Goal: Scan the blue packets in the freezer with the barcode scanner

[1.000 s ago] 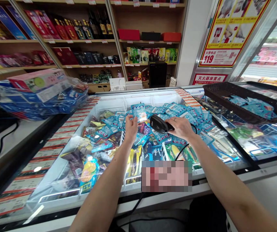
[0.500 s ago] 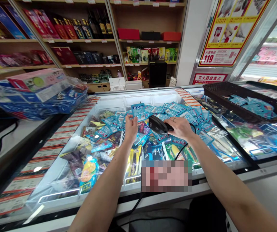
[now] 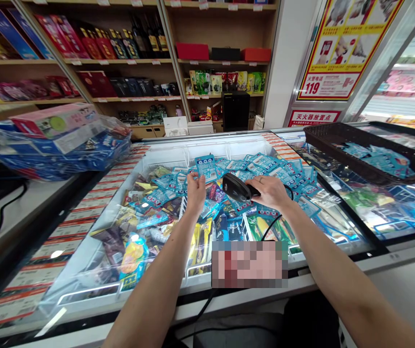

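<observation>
Between the fingertips of my left hand (image 3: pixel 195 192) is a small blue packet (image 3: pixel 207 167), held upright with its printed face toward me. My right hand (image 3: pixel 269 193) grips a black barcode scanner (image 3: pixel 236 188) by its handle. The scanner's head points left toward the packet, a short gap apart. Many more blue packets (image 3: pixel 265 166) lie loosely spread on the freezer's glass top around and beyond both hands. The scanner's cable (image 3: pixel 273 221) runs down under my right forearm.
Under the glass lie colourful wrapped ice creams (image 3: pixel 135 258). Left stands a plastic-wrapped stack of boxes (image 3: pixel 62 145); right, a dark brown basket (image 3: pixel 323 133) holds more blue packets. A pixelated flat object (image 3: pixel 250 264) lies at the near edge. Stocked shelves (image 3: pixel 120 99) stand behind.
The packet in my left hand has tilted and shifted very slightly left. My right hand and the scanner stay nearly still.
</observation>
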The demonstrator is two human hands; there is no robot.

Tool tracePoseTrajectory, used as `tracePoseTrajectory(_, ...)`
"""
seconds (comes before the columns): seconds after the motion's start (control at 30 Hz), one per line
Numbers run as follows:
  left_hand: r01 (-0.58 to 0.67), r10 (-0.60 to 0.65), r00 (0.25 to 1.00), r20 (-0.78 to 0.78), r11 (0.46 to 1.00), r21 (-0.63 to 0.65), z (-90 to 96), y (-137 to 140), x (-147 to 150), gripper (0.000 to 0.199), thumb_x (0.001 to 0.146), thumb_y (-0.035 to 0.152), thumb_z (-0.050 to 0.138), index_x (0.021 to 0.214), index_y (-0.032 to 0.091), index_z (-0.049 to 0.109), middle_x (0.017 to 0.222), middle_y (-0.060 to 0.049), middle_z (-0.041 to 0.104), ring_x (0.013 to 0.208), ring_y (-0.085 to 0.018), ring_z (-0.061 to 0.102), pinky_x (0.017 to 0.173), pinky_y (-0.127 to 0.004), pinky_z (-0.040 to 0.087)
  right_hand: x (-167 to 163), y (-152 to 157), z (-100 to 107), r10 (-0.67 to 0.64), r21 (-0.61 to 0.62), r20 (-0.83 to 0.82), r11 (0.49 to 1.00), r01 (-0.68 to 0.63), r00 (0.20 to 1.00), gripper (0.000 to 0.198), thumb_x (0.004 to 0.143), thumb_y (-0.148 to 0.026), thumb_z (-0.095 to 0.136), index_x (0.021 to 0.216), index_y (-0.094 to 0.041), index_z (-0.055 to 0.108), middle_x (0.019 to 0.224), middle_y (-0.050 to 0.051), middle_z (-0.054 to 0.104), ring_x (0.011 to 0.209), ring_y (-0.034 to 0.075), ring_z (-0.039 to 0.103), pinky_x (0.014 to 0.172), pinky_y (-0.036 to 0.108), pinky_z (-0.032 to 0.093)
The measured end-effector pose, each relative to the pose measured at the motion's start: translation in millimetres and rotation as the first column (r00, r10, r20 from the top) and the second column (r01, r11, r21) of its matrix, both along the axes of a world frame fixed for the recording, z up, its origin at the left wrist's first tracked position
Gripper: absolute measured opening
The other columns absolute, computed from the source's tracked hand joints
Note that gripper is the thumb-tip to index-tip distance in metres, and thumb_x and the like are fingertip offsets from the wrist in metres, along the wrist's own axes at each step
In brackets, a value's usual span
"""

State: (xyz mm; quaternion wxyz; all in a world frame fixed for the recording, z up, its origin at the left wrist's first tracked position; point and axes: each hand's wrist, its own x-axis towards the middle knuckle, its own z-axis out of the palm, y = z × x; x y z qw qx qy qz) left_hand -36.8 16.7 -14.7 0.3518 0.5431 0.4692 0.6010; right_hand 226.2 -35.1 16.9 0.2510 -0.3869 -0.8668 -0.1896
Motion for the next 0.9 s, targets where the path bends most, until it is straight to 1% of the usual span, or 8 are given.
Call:
tracePoseTrajectory(0.13,-0.052,0.053,0.998,-0.020,0.997,0.056,8.4,-5.9,-0.2,0.042,0.083,0.054,0.050,0.109,0.023,0.038,0.065,0.006,0.042,0.054,-0.011,0.055,0.064,-0.030,0.051,1.6,0.8,-0.7,-0.035,0.014,-0.011,0.999,0.035,0.999,0.030,0.083,-0.033,0.060,0.111,-0.022,0.058,0.092,0.005,0.067,0.085,0.018,0.061,0.071,0.028,0.042)
tracePoseTrajectory(0.27,-0.291,0.309,0.943,-0.122,0.946,0.143,25.5,-11.5,-11.7,0.042,0.085,0.053,0.047,0.112,0.020,0.044,0.074,0.000,0.055,0.057,-0.014,0.056,0.062,-0.029,0.047,2.5,1.1,-1.7,-0.059,0.024,-0.017,0.998,0.059,0.998,0.031,0.082,-0.032,0.062,0.111,-0.022,0.059,0.092,0.005,0.068,0.086,0.019,0.061,0.072,0.028,0.042)
tracePoseTrajectory(0.4,-0.505,0.560,0.751,-0.351,0.829,0.241,34.0,-10.5,-33.5,0.028,0.087,0.040,0.044,0.103,0.020,0.056,0.078,-0.003,0.059,0.067,-0.017,0.054,0.075,-0.034,0.045,2.4,0.5,-1.6,-0.070,0.039,-0.029,0.997,0.071,0.997,0.030,0.083,-0.034,0.061,0.111,-0.022,0.060,0.093,0.005,0.068,0.087,0.019,0.062,0.072,0.028,0.042)
tracePoseTrajectory(0.57,-0.546,0.613,0.516,-0.598,0.773,0.323,33.1,-15.6,-44.6,0.027,0.083,0.030,0.045,0.101,0.019,0.062,0.092,-0.012,0.063,0.096,-0.031,0.054,0.092,-0.052,0.035,3.1,0.8,-0.8,-0.085,0.059,-0.051,0.994,0.088,0.995,0.029,0.084,-0.036,0.058,0.109,-0.021,0.060,0.090,0.004,0.068,0.085,0.018,0.062,0.071,0.028,0.042)
tracePoseTrajectory(0.63,-0.511,0.613,0.465,-0.639,0.775,0.371,34.2,-21.2,-40.4,0.030,0.083,0.029,0.046,0.107,0.019,0.061,0.110,-0.015,0.059,0.109,-0.034,0.048,0.096,-0.055,0.029,3.4,0.9,-0.4,-0.086,0.061,-0.053,0.994,0.089,0.995,0.028,0.085,-0.036,0.058,0.108,-0.021,0.061,0.088,0.005,0.068,0.084,0.018,0.061,0.071,0.028,0.042)
tracePoseTrajectory(0.7,-0.416,0.575,0.449,-0.685,0.812,0.409,36.1,-26.4,-32.8,0.035,0.085,0.029,0.044,0.116,0.021,0.057,0.124,-0.015,0.054,0.118,-0.034,0.043,0.101,-0.055,0.025,3.6,0.7,0.0,-0.089,0.058,-0.054,0.994,0.093,0.995,0.028,0.085,-0.037,0.057,0.108,-0.021,0.061,0.086,0.005,0.068,0.083,0.018,0.061,0.070,0.028,0.042)
tracePoseTrajectory(0.8,-0.118,0.424,0.438,-0.793,0.901,0.417,35.5,-29.6,-20.2,0.034,0.087,0.033,0.044,0.118,0.028,0.057,0.132,-0.009,0.051,0.124,-0.030,0.041,0.107,-0.052,0.019,4.0,-0.1,0.5,-0.103,0.044,-0.053,0.993,0.106,0.993,0.029,0.085,-0.037,0.058,0.108,-0.021,0.061,0.087,0.005,0.068,0.083,0.019,0.061,0.071,0.028,0.042)
tracePoseTrajectory(0.9,0.137,0.269,0.389,-0.881,0.929,0.344,26.9,-26.0,-13.3,0.028,0.087,0.035,0.046,0.109,0.030,0.063,0.127,-0.005,0.057,0.124,-0.027,0.043,0.111,-0.052,0.013,5.1,-0.4,0.8,-0.125,0.029,-0.051,0.992,0.126,0.991,0.031,0.083,-0.036,0.060,0.110,-0.021,0.060,0.090,0.006,0.068,0.085,0.020,0.061,0.072,0.029,0.042)
